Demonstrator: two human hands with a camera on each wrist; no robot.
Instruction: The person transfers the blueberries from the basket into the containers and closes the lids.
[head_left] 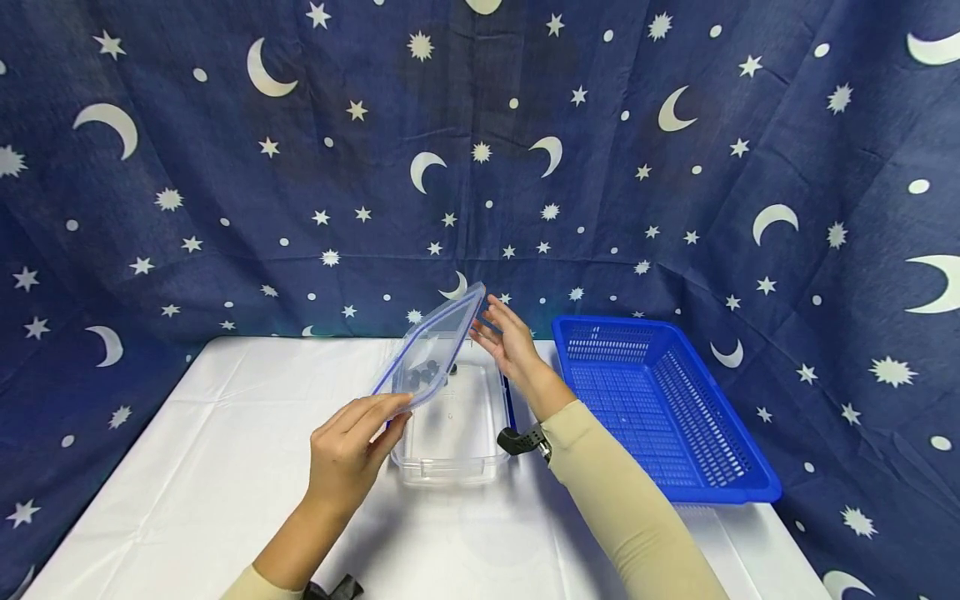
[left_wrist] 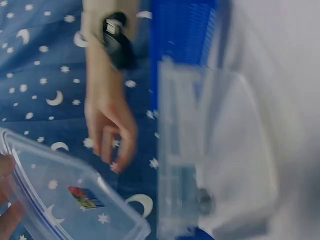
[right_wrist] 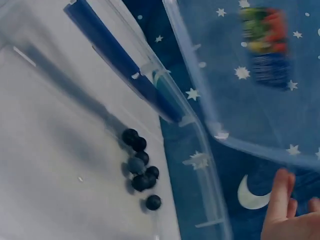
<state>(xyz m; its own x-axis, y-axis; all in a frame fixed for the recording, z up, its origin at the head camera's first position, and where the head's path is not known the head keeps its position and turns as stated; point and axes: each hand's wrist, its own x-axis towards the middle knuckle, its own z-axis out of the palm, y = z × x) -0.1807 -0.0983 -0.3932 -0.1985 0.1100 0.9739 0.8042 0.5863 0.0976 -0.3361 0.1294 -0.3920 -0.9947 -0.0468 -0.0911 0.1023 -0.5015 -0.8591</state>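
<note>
- The clear rectangular plastic lid with a blue rim (head_left: 432, 354) is held tilted in the air above the clear rectangular plastic container (head_left: 455, 425), its far end raised toward 1 o'clock.
- The left hand (head_left: 348, 450) pinches the lid's near corner at 7 o'clock, thumb on top and fingers curled under.
- The right hand (head_left: 510, 343) is at the lid's far end at 2 o'clock, fingers straight and spread; the right wrist view shows its fingertips (right_wrist: 280, 192) just off the rim, gripping nothing.
- A cluster of small dark round berries (right_wrist: 141, 170) lies on the container's floor, near one wall.
- The container stands on the white tablecloth (head_left: 187, 467).
- A blue perforated plastic basket (head_left: 660, 400) sits just beside the container at 3 o'clock.
- A dark blue cloth with white moons and stars (head_left: 375, 150) hangs behind at 12 o'clock.
</note>
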